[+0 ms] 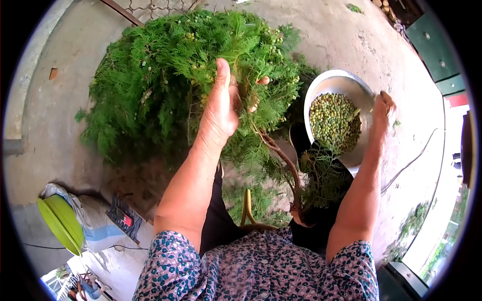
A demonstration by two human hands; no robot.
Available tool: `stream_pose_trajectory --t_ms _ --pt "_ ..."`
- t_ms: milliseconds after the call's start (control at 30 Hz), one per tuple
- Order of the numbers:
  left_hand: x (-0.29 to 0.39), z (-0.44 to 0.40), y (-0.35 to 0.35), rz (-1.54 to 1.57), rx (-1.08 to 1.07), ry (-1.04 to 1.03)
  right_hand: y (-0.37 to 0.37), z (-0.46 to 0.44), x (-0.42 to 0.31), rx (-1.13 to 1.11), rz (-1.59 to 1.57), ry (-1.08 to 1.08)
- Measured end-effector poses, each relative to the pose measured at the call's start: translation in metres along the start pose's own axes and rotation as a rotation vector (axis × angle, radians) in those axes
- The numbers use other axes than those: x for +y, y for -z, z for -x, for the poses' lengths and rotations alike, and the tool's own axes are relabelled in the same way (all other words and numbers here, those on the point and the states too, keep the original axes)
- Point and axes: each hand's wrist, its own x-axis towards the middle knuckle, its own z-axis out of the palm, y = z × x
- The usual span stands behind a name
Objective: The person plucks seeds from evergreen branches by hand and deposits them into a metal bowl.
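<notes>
A leafy evergreen branch with flat, scaly sprays runs from my lap up into a large green heap. My left hand is closed around its foliage, thumb pointing up and fingertips showing on the far side. To the right, a metal basin is full of small round green and brownish cones. My right hand is at the basin's right rim with its fingers curled in, seemingly gripping the rim; the fingertips are partly hidden. A spray of foliage overlaps the basin's near edge.
A big pile of cut evergreen branches covers the concrete floor ahead. At left are a lime-green plastic basin and a pale sack. A dark green metal panel stands at upper right, and a thin cable lies below it.
</notes>
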Motion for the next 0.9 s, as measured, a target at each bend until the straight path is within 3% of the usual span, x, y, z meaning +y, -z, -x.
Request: stream_pose_trajectory --t_ms 67,200,300,400,467,533,567,600,667,700,733,800,900 --pt "-0.001 0.0 0.004 0.009 -0.06 -0.015 0.004 0.0 -0.003 0.006 -0.011 -0.014" --pt "-0.004 0.0 0.004 0.353 0.062 0.014 0.016 0.013 -0.032 0.015 -0.08 -0.138" --pt "-0.013 -0.001 0.017 0.319 0.038 -0.025 0.003 0.009 -0.017 0.071 -0.219 -0.073" --pt "-0.018 0.001 0.004 -0.013 0.229 -0.09 0.005 0.026 -0.065 0.063 -0.393 0.052" --pt "-0.019 0.006 0.002 -0.077 0.148 -0.057 0.004 0.045 -0.103 -0.033 -0.757 -0.078" --pt "-0.023 0.005 -0.009 -0.173 0.369 -0.048 0.002 0.061 -0.13 -0.193 -0.963 -0.043" --pt "-0.035 0.004 -0.001 -0.173 0.363 -0.048 0.002 0.072 -0.146 -0.261 -1.028 0.004" --pt "-0.055 -0.001 0.016 -0.499 0.359 -0.392 0.002 0.083 -0.16 -0.329 -1.09 0.051" --pt "-0.055 0.001 0.012 -0.819 0.338 -0.741 0.003 0.1 -0.179 -0.508 -1.135 0.174" --pt "-0.033 0.009 -0.009 -0.676 0.297 -0.5 -0.001 0.108 -0.186 -0.531 -1.142 0.237" --pt "-0.031 0.008 -0.012 -0.663 0.266 -0.453 -0.005 0.114 -0.191 -0.552 -1.148 0.301" --pt "-0.027 0.007 -0.018 -0.638 0.207 -0.358 0.002 0.116 -0.201 -0.541 -0.836 0.52" --pt "-0.023 0.011 -0.024 -0.853 0.156 -0.419 -0.006 0.116 -0.202 -0.571 -0.686 0.615"
